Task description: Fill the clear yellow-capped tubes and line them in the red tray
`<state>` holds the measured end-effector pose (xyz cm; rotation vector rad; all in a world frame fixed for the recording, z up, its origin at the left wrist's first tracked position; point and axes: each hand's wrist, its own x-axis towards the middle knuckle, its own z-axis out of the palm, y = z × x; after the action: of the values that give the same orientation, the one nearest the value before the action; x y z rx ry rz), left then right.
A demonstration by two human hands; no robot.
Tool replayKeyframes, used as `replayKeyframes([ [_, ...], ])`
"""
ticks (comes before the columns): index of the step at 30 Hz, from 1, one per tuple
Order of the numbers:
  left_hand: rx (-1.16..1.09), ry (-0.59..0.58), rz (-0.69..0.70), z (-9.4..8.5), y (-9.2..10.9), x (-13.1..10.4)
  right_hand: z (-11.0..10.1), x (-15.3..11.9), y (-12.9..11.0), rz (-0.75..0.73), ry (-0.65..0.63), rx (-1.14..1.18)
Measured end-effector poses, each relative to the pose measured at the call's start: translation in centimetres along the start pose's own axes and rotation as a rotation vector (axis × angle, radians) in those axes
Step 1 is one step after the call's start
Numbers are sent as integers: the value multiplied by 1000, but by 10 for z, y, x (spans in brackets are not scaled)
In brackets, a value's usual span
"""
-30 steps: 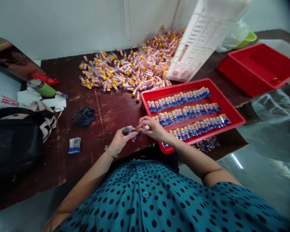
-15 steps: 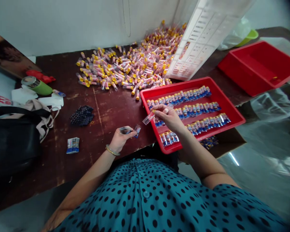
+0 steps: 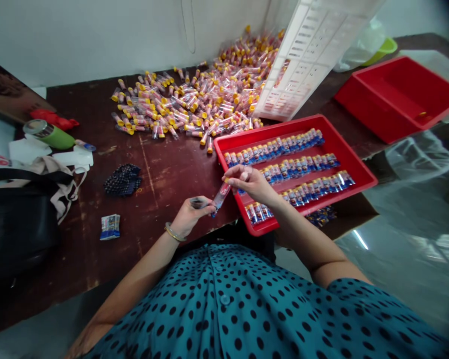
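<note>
Between the thumb and fingers of my right hand (image 3: 252,183) is the yellow-capped end of a clear tube (image 3: 221,195) with pink contents. The tube slants down to the left, its lower end at a small blue-and-clear wrapper (image 3: 214,213). My left hand (image 3: 189,213) pinches that wrapper and also has a darker clear piece in its curled fingers. Whether the tube's tip is inside the wrapper is too small to tell. Under my right forearm, a red tray (image 3: 310,209) holds rows of yellow-topped, blue-bottomed tubes (image 3: 299,167). A stack of wrappers (image 3: 110,227) lies on the table to the left.
Many loose yellow-capped tubes (image 3: 194,107) are heaped toward the wall. A white plastic rack (image 3: 299,60) stands behind the tray, and a deep red bin (image 3: 389,109) is at right. Leftward are a dark patterned cloth (image 3: 122,180), a green cup (image 3: 54,135) and a black bag (image 3: 20,224).
My right hand has moved slightly left with the tube, whose lower end has come to the wrapper in my left hand. The whole view has shifted a little.
</note>
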<state>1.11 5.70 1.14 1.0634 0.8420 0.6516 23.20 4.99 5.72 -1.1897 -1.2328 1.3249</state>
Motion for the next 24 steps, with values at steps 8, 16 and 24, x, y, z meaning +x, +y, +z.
replayKeyframes([
  [8, -255, 37, -187, 29, -10, 0, 13, -38, 37, -54, 128, 24],
  [16, -67, 16, -77, 51, 4, 7, 10, -66, 37, -114, 204, 34],
  [24, 1, -30, -88, 68, 6, 18, -11, -69, 29, -118, 210, 0],
])
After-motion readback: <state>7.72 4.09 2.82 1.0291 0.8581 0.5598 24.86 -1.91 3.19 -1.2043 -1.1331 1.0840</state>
